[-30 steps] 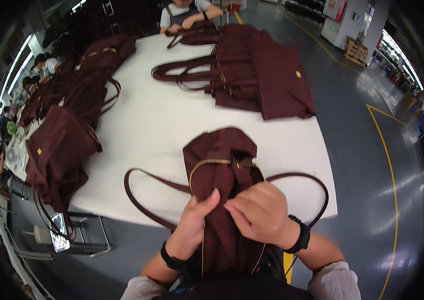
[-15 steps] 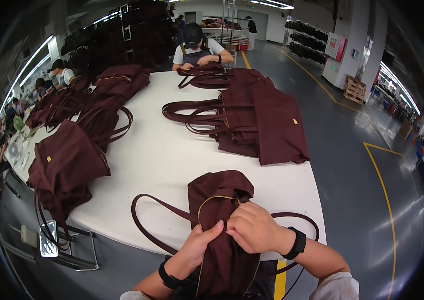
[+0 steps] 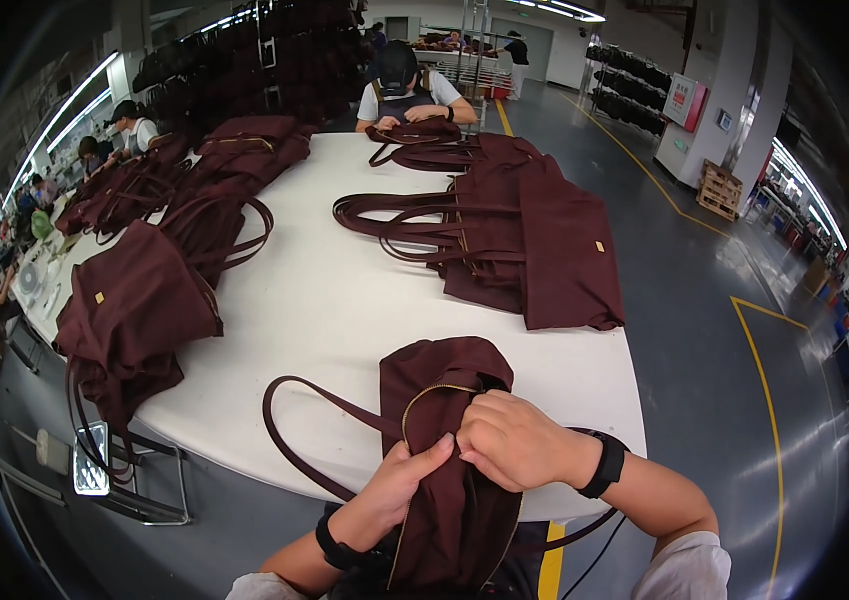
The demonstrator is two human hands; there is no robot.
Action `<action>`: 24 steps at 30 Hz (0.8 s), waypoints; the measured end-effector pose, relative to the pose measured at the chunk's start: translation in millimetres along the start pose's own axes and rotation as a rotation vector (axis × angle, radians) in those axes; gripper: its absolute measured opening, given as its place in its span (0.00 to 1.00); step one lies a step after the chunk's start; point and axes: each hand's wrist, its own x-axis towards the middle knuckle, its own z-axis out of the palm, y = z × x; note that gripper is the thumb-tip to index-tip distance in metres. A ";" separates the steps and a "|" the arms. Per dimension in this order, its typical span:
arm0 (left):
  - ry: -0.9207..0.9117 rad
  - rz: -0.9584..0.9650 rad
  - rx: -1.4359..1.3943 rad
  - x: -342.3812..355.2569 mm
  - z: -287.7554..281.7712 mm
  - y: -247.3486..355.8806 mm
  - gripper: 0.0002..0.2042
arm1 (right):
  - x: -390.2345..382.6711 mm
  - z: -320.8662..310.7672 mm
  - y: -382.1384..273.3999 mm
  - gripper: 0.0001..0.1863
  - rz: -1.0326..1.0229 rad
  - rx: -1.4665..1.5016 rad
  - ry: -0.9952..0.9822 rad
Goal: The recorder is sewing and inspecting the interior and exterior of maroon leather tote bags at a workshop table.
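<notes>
At the near edge of the white table (image 3: 285, 280) a maroon fabric bag (image 3: 432, 365) lies lengthwise toward me, its long brass zip (image 3: 428, 390) parted around dark inner fabric. A loop handle (image 3: 295, 383) arches out to the left. My left hand (image 3: 395, 485) grips the bag from the left, thumb lying on the fabric. My right hand (image 3: 510, 445) is curled on the bag just right of that thumb, fingertips pinched on the cloth; whether a zip pull is between them is hidden.
Maroon bags lie piled at left (image 3: 140, 300) and stacked at right (image 3: 565, 260). A co-worker (image 3: 400, 85) handles a bag at the far end; others work at left. A metal stool (image 3: 125, 510) stands below the table's left side. A wooden pallet (image 3: 720, 190) sits beside a pillar.
The view has tipped upward since a second ago, showing more of the room. My hands stay on the same bag, with the right fingers shifting slightly on the fabric.
</notes>
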 end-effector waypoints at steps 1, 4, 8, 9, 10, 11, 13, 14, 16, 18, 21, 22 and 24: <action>-0.013 -0.009 -0.007 0.2 -0.9 0.0 0.16 | -0.3 -0.2 -0.2 0.08 0.010 0.009 -0.003; -0.015 -0.008 0.001 0.1 -0.4 0.5 0.16 | -1.6 -0.8 -0.3 0.07 0.033 0.012 -0.019; 0.005 0.046 0.026 0.3 -2.9 -3.4 0.14 | -3.0 0.8 -7.3 0.07 0.126 -0.020 -0.026; 0.003 0.042 0.026 0.6 -2.0 -3.7 0.14 | -4.2 1.7 -8.4 0.07 0.130 -0.020 -0.025; 0.007 0.079 0.042 0.8 0.3 -3.0 0.14 | -5.5 2.8 -9.4 0.06 0.163 -0.001 0.003; 0.011 0.115 0.057 1.4 1.8 -2.8 0.13 | -7.0 4.0 -10.6 0.06 0.196 0.018 0.031; 0.023 0.145 0.098 2.8 1.1 -4.9 0.13 | -10.9 8.1 -14.7 0.06 0.263 0.040 0.066; 0.033 0.180 0.138 3.3 0.7 -5.8 0.13 | -12.7 10.4 -16.7 0.06 0.325 0.059 0.097; 0.032 0.229 0.164 3.2 5.5 -4.2 0.13 | -14.9 14.4 -21.1 0.06 0.390 0.094 0.124; 0.033 0.281 0.190 1.6 6.0 -4.8 0.13 | -16.3 18.6 -25.8 0.06 0.452 0.130 0.149; 0.020 0.331 0.268 8.0 1.2 -10.2 0.14 | -22.2 24.3 -29.6 0.05 0.580 0.194 0.214; 0.024 0.374 0.320 9.1 1.3 -11.2 0.14 | -24.7 26.2 -30.6 0.05 0.669 0.308 0.231; 0.024 0.417 0.373 9.6 2.8 -10.9 0.13 | -30.0 30.4 -30.7 0.05 0.756 0.421 0.251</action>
